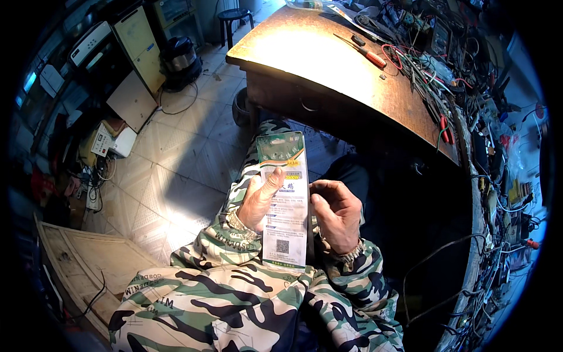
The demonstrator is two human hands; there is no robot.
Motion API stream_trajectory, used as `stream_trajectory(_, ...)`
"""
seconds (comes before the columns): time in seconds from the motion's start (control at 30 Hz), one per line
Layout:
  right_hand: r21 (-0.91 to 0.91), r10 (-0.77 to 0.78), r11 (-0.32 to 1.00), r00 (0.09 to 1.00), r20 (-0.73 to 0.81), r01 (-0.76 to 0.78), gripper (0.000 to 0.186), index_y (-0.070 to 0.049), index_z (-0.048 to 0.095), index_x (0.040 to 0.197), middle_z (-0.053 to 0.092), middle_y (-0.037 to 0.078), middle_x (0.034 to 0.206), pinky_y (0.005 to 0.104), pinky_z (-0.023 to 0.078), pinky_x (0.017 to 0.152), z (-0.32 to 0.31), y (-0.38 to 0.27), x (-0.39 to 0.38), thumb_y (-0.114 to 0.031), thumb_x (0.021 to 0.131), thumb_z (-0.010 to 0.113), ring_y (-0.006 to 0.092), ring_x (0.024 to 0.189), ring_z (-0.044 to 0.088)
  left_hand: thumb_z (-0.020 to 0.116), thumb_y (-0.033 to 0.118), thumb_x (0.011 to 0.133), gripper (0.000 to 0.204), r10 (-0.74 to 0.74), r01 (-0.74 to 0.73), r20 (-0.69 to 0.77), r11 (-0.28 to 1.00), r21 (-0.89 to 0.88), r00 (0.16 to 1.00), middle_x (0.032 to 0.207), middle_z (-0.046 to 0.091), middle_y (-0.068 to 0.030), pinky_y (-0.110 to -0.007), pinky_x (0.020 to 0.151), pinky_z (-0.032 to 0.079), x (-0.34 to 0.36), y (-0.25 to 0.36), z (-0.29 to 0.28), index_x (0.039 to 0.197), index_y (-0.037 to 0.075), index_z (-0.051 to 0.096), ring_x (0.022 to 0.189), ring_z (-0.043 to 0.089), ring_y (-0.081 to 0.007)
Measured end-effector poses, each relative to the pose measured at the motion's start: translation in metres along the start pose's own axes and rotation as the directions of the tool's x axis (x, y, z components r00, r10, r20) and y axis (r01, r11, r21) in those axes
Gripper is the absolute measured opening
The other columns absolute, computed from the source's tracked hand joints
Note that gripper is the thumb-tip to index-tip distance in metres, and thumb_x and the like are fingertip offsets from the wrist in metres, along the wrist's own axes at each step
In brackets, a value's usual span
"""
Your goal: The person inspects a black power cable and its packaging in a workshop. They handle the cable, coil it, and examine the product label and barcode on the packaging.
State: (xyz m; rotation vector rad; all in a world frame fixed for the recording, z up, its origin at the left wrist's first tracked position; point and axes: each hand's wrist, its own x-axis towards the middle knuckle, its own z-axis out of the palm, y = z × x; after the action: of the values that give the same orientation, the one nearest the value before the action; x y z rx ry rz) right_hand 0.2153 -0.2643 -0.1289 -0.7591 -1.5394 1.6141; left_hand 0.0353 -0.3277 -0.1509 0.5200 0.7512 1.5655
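Observation:
A long, flat hanging package point(284, 205) stands upright over my lap, its printed face toward me. Its top is green with a hang hole, and the body is white with printed text. My left hand point(258, 198) grips it from the left side, thumb laid across the front and the other fingers hidden behind. At the package's right edge is my right hand point(336, 214), fingers curled and thumb near the index fingertip in a pinch at that edge. What lies inside the package is hidden.
Ahead stands a wooden desk point(293, 50) under bright light. An orange-handled screwdriver point(370, 57) lies there beside a heap of tangled cables point(428, 82). Red-handled pliers point(447, 130) rest near its right edge. A black stool point(234, 16) and a dark canister-shaped appliance point(180, 61) are on the tiled floor.

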Motion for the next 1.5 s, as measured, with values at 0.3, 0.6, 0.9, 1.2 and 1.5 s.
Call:
stream_trajectory(0.3, 0.019, 0.071, 0.997, 0.96, 0.271, -0.079, 0.057, 0.007, 0.052, 0.137, 0.066, 0.013, 0.122, 0.0342, 0.051, 0.102, -0.014, -0.007, -0.006, 0.0, 0.084, 0.073, 0.0187, 0.114, 0.064, 0.061, 0.042, 0.103, 0.047, -0.005, 0.007, 0.026, 0.997, -0.075, 1.0, 0.103, 0.073, -0.0109, -0.032, 0.075, 0.063, 0.001, -0.003, -0.004, 0.122, -0.001, 0.061, 0.086, 0.074, -0.017)
stream_trajectory(0.6, -0.563, -0.209, 0.801, 0.976, 0.057, 0.204, 0.038, 0.004, 0.067, 0.112, 0.067, 0.016, 0.093, 0.034, 0.056, 0.072, -0.001, -0.01, -0.008, -0.007, 0.079, 0.082, 0.0265, 0.079, 0.07, 0.06, 0.037, 0.104, 0.044, 0.038, -0.033, -0.057, 0.996, 0.084, 0.998, 0.101, 0.073, -0.0116, -0.029, 0.073, 0.063, 0.0, -0.004, 0.004, 0.122, -0.003, 0.061, 0.086, 0.074, -0.0155)
stream_trajectory(0.9, -0.582, -0.273, 0.773, 0.96, 0.053, 0.252, 0.028, 0.003, 0.068, 0.105, 0.071, 0.019, 0.088, 0.0358, 0.058, 0.07, 0.0, -0.009, -0.003, -0.005, 0.081, 0.079, 0.0312, 0.079, 0.074, 0.062, 0.035, 0.104, 0.042, 0.028, -0.015, -0.08, 0.987, 0.159, 0.996, 0.101, 0.074, -0.0108, -0.028, 0.073, 0.06, -0.002, 0.001, 0.011, 0.12, -0.003, 0.063, 0.084, 0.073, -0.0139)
stream_trajectory(1.2, -0.741, -0.427, 0.527, 0.884, 0.193, 0.416, 0.03, 0.002, 0.066, 0.103, 0.07, 0.016, 0.084, 0.0392, 0.058, 0.062, 0.002, -0.012, 0.004, -0.009, 0.079, 0.08, 0.0337, 0.072, 0.071, 0.062, 0.033, 0.104, 0.04, 0.043, -0.019, -0.131, 0.985, 0.174, 0.99, 0.099, 0.073, -0.0095, -0.027, 0.073, 0.057, -0.003, 0.001, 0.014, 0.118, -0.004, 0.066, 0.083, 0.069, -0.0116)
stream_trajectory(1.5, -0.849, -0.244, 0.401, 0.933, 0.264, 0.345, 0.02, 0.002, 0.068, 0.099, 0.07, 0.019, 0.081, 0.0397, 0.058, 0.062, 0.003, -0.024, -0.001, 0.002, 0.079, 0.071, 0.0346, 0.07, 0.071, 0.061, 0.028, 0.105, 0.035, 0.041, -0.013, -0.122, 0.975, 0.221, 0.992, 0.102, 0.074, -0.0087, -0.028, 0.075, 0.056, -0.003, 0.0, 0.01, 0.117, -0.003, 0.068, 0.085, 0.068, -0.0116)
